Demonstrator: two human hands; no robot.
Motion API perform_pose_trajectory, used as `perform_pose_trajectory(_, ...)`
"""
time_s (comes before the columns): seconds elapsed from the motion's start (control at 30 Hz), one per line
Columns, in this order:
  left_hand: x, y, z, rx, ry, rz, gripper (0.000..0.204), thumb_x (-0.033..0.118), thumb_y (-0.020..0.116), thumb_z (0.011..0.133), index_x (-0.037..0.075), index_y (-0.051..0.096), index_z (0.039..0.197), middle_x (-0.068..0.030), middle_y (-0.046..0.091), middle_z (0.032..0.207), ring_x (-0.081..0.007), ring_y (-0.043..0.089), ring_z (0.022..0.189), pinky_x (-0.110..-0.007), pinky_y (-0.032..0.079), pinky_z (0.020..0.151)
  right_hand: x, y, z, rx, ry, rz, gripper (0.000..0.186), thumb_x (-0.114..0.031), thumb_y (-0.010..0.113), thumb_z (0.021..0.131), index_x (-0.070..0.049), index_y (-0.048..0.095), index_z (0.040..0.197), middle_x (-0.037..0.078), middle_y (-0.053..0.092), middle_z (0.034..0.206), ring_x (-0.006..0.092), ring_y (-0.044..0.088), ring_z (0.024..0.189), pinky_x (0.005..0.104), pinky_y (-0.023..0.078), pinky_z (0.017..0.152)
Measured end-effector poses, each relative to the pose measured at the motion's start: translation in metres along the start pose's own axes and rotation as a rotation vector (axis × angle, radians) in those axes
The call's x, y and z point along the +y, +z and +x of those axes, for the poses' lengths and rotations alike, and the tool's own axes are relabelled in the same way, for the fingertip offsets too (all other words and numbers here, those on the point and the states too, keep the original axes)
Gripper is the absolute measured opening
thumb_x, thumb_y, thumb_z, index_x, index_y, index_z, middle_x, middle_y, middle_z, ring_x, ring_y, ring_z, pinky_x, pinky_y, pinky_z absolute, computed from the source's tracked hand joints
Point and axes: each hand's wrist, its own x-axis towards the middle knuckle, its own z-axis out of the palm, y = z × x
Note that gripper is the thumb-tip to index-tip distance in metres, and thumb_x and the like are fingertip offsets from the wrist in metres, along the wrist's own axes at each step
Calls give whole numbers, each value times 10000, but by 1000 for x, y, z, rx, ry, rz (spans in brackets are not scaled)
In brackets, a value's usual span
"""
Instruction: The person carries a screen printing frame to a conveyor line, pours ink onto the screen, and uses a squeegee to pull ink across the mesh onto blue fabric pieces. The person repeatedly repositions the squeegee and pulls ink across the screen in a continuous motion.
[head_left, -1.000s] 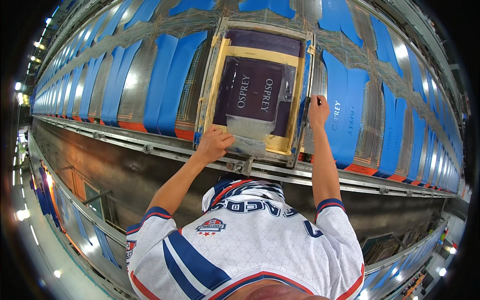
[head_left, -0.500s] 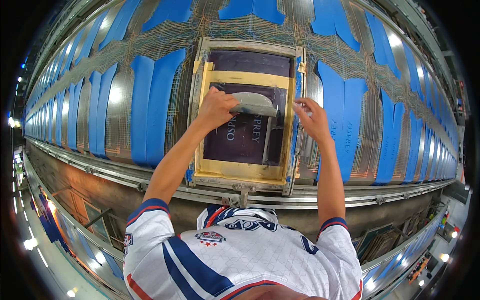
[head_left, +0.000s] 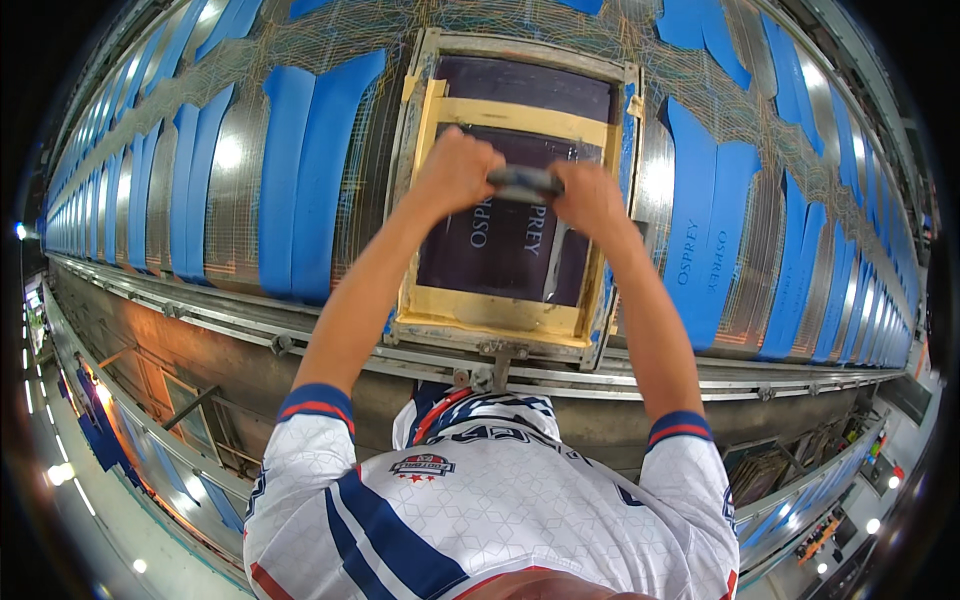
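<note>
A printing screen (head_left: 612,340) with a worn metal frame lies in front of me, yellow tape bordering its dark mesh. Over the upper part of the mesh is a grey squeegee (head_left: 525,180), held crosswise between my hands. My left hand (head_left: 460,170) is closed round its left end. Closed at the other end is my right hand (head_left: 590,195), slightly blurred. Pale lettering shows on the mesh below the squeegee, partly covered by it. A shiny grey streak of what looks like ink (head_left: 553,265) runs down the mesh's right side.
Blue fabric pieces (head_left: 310,190) lie in rows along the long table on both sides. Those to the right, such as a printed blue piece (head_left: 705,230), carry dark lettering. A metal rail (head_left: 700,382) runs along the near edge, with a clamp (head_left: 482,378) by the screen.
My right hand has moved from the screen's right edge onto the squeegee. The squeegee has tilted, showing less of its broad face. The view has shifted, so the screen sits higher and further right.
</note>
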Motion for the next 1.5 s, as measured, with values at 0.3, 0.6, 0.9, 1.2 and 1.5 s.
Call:
perform_pose_trajectory(0.3, 77, 4, -104, -136, -11, 0, 220, 291, 823, 691, 180, 742, 864, 5, 696, 852, -204, 631, 810, -376, 395, 791, -37, 31, -112, -3, -89, 80, 263, -175, 798, 711, -97, 695, 940, 106, 695, 828, 300, 676, 857, 421, 502, 830)
perform_pose_trajectory(0.6, -18, -31, 56, -169, -63, 91, 322, 435, 794, 741, 156, 739, 892, -73, 732, 869, -278, 687, 858, -439, 442, 844, 20, -37, 59, -93, 24, -21, 285, -285, 782, 773, -91, 726, 974, 178, 724, 901, 395, 686, 896, 491, 539, 791)
perform_pose_trajectory(0.9, -15, -11, 32, -111, -82, -26, 289, 419, 787, 749, 168, 736, 883, -82, 709, 768, -287, 681, 795, -427, 439, 812, 11, -21, 37, -29, 43, 15, 249, -241, 793, 780, -74, 707, 943, 190, 708, 871, 396, 676, 851, 482, 525, 749)
perform_pose_trajectory(1.2, 94, 22, -135, 113, -15, 14, 223, 207, 797, 671, 140, 704, 862, 9, 646, 850, -198, 588, 834, -381, 398, 819, -49, 27, -130, -67, -54, 148, 418, -331, 811, 783, -80, 706, 1100, 147, 707, 1043, 354, 632, 1040, 462, 488, 909)
perform_pose_trajectory(1.5, 98, 20, -135, 30, -26, 61, 300, 185, 790, 625, 155, 728, 917, 43, 681, 944, -185, 584, 878, -365, 405, 844, 106, 62, -99, 653, 620, 202, 364, -346, 634, 969, 8, 681, 1040, 195, 703, 875, 318, 655, 800, 429, 492, 741)
